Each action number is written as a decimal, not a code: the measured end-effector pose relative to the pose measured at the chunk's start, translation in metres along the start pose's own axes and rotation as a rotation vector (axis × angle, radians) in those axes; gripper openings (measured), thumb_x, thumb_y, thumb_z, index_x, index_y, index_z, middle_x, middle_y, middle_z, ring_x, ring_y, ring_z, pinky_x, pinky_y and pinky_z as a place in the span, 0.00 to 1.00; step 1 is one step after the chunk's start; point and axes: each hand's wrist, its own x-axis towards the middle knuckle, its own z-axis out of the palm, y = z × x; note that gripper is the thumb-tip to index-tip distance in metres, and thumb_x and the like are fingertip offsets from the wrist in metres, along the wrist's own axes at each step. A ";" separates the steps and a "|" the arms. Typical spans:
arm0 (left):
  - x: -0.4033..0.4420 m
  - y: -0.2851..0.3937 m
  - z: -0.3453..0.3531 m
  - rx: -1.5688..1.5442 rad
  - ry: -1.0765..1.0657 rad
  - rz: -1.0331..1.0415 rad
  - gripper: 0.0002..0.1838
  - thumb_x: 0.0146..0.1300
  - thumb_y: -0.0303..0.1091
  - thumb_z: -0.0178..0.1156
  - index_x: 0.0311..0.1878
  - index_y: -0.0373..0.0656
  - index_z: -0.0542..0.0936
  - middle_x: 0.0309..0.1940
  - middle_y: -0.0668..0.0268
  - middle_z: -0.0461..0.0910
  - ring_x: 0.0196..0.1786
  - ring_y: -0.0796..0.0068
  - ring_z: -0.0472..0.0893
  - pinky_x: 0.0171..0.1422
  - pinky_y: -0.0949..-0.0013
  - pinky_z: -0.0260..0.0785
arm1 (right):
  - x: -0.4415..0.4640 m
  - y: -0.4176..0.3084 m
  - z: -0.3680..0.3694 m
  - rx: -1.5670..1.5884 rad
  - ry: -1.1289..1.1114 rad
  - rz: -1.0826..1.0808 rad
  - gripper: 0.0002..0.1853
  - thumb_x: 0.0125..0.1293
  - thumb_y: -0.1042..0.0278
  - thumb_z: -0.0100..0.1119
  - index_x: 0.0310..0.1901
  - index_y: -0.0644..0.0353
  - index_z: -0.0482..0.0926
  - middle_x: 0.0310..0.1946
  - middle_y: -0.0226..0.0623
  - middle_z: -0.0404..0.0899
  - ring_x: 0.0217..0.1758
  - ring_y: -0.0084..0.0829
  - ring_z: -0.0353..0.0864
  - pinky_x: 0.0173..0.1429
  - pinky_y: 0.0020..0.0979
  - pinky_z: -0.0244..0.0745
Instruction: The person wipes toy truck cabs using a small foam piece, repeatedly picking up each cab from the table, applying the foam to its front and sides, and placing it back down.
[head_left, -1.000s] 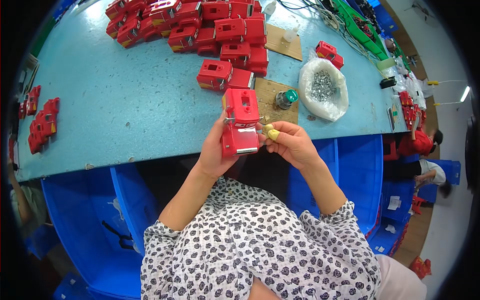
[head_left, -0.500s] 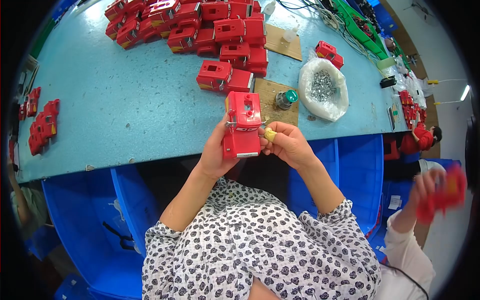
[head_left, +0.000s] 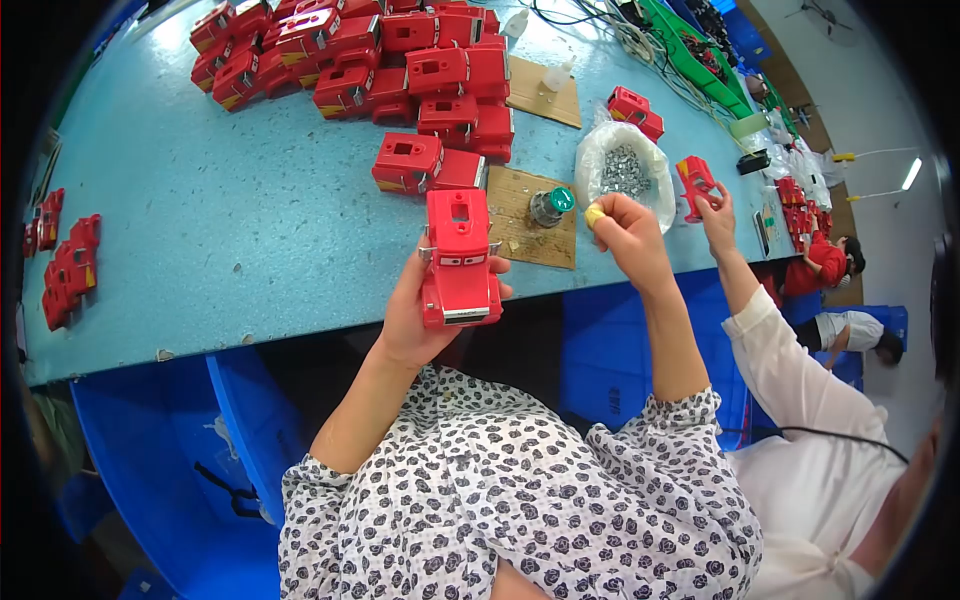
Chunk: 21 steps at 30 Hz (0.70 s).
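My left hand point(head_left: 408, 318) is wrapped round a red toy truck body point(head_left: 460, 262), which has eyes on its windscreen and small silver parts at both sides. Off to the right, my right hand point(head_left: 630, 240) is raised away from the truck, beside the white bag of small metal parts point(head_left: 586, 165). Its fingers are closed, with yellow wrapping point(head_left: 595, 215) at a fingertip; whether they pinch anything is too small to tell. A bottle with a green cap point(head_left: 550, 206) stands on a cardboard piece point(head_left: 520, 245) between the hands.
Red truck bodies point(head_left: 437, 75) are heaped at the back, with more point(head_left: 72, 275) at the left. A co-worker's hand point(head_left: 717, 220) holds a red body point(head_left: 695, 183) over the table's right side. Blue bins point(head_left: 150, 450) stand below the edge. Cables and a green tray point(head_left: 695, 60) lie back right.
My right hand has left the truck and moved right, towards the bag. The co-worker's hand with a red body has come to the table. The view has shifted slightly.
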 end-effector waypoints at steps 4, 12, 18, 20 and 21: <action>-0.001 0.001 -0.001 -0.015 -0.002 -0.001 0.34 0.75 0.57 0.36 0.69 0.36 0.63 0.53 0.45 0.78 0.49 0.52 0.83 0.52 0.58 0.79 | 0.021 -0.007 -0.005 -0.282 -0.005 -0.088 0.04 0.63 0.72 0.58 0.33 0.64 0.77 0.24 0.20 0.72 0.26 0.11 0.66 0.28 0.19 0.60; -0.005 0.005 -0.002 -0.049 0.030 -0.044 0.32 0.76 0.58 0.33 0.65 0.40 0.67 0.54 0.48 0.77 0.49 0.54 0.83 0.50 0.57 0.80 | 0.037 -0.012 0.002 -0.497 -0.077 -0.087 0.06 0.61 0.71 0.61 0.31 0.65 0.77 0.20 0.19 0.69 0.23 0.10 0.62 0.25 0.20 0.56; -0.004 0.007 -0.007 -0.153 -0.022 -0.059 0.31 0.76 0.56 0.31 0.64 0.40 0.68 0.53 0.48 0.77 0.47 0.52 0.84 0.48 0.56 0.81 | 0.037 -0.019 0.004 -0.541 -0.085 -0.116 0.06 0.60 0.72 0.61 0.31 0.66 0.77 0.19 0.19 0.69 0.23 0.10 0.61 0.25 0.21 0.55; -0.007 0.009 -0.009 -0.180 -0.047 -0.054 0.31 0.76 0.55 0.30 0.64 0.40 0.69 0.53 0.48 0.78 0.47 0.51 0.84 0.48 0.56 0.81 | 0.039 -0.017 0.001 -0.495 -0.117 -0.071 0.05 0.61 0.72 0.60 0.32 0.65 0.77 0.21 0.20 0.70 0.24 0.10 0.63 0.25 0.20 0.56; -0.010 0.010 -0.010 -0.208 -0.069 -0.048 0.31 0.76 0.55 0.29 0.64 0.39 0.69 0.53 0.48 0.78 0.47 0.51 0.84 0.49 0.55 0.80 | 0.039 -0.018 -0.001 -0.493 -0.127 -0.076 0.05 0.61 0.72 0.60 0.32 0.65 0.77 0.21 0.20 0.70 0.24 0.10 0.63 0.25 0.20 0.56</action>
